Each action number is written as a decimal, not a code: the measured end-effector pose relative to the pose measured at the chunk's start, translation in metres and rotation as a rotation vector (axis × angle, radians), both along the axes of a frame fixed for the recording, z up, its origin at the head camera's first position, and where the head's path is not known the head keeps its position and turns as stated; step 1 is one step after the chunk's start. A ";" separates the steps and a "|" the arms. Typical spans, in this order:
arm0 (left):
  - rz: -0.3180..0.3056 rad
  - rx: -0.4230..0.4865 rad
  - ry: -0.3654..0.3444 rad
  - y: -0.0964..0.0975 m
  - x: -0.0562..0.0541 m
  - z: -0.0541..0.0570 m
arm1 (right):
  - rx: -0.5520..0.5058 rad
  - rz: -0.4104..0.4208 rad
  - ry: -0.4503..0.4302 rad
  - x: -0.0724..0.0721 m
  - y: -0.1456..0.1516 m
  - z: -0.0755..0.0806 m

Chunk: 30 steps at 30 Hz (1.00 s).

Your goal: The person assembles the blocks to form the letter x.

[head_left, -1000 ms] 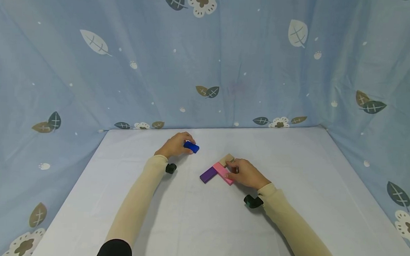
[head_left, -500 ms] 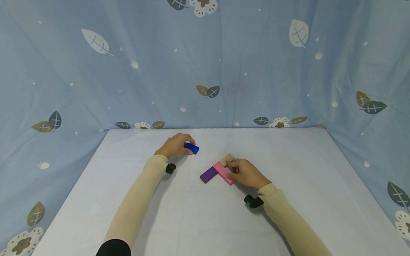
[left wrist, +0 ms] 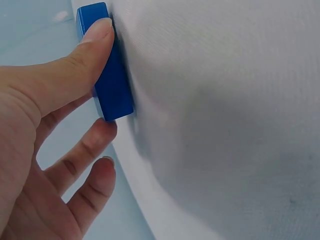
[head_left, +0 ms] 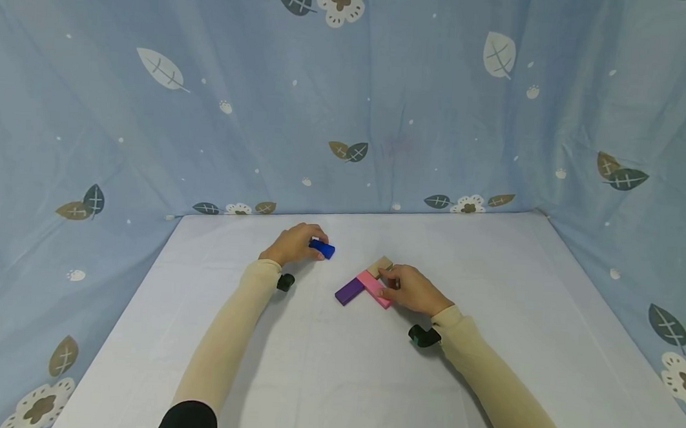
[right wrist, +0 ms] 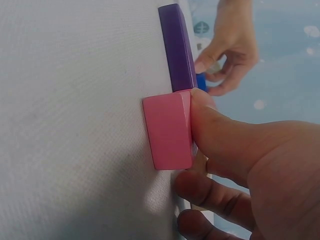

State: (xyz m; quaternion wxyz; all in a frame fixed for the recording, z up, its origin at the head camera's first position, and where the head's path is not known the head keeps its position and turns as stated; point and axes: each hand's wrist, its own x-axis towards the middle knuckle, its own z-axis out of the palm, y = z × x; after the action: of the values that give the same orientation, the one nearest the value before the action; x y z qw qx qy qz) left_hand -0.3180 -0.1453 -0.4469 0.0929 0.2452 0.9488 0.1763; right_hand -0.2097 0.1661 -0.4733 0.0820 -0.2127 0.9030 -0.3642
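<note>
My left hand [head_left: 296, 242] pinches a blue rectangular block [head_left: 322, 248] between thumb and fingers at the back of the table, left of the other blocks. In the left wrist view the thumb lies along the blue block [left wrist: 114, 85], with the lower fingers loosely bent below it. My right hand [head_left: 413, 290] holds a pink block [head_left: 372, 288], its thumb on the near end and its fingers on the far side. A purple block [head_left: 348, 292] abuts the pink one on the left, and a bare-wood block [head_left: 379, 266] lies behind it, partly hidden by my fingers.
A white cloth covers the table [head_left: 334, 381]. Behind it and at both sides hangs a blue curtain [head_left: 237, 124] with leaf and flower prints. Dark wrist-camera mounts [head_left: 424, 336] stick out below my wrists.
My left hand and the blue block have shifted very slightly toward me and to the right. The right hand and the other three blocks stay in place.
</note>
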 end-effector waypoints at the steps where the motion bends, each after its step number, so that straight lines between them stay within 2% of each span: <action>1: -0.005 0.003 0.001 0.000 0.000 0.001 | 0.000 0.000 0.002 0.000 0.000 0.000; 12: -0.041 0.019 0.000 0.002 0.001 0.006 | 0.003 0.005 0.009 0.001 -0.001 0.002; 25: -0.109 0.012 0.054 0.009 0.007 0.013 | 0.019 -0.002 -0.014 0.001 -0.001 0.003; 30: -0.117 0.004 0.059 0.014 0.009 0.015 | 0.026 -0.016 -0.023 0.000 -0.001 0.002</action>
State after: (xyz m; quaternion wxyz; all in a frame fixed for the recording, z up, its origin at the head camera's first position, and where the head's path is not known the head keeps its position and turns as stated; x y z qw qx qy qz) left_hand -0.3094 -0.1309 -0.4318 0.0747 0.3053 0.9348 0.1654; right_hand -0.2092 0.1652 -0.4716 0.0922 -0.2001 0.9082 -0.3558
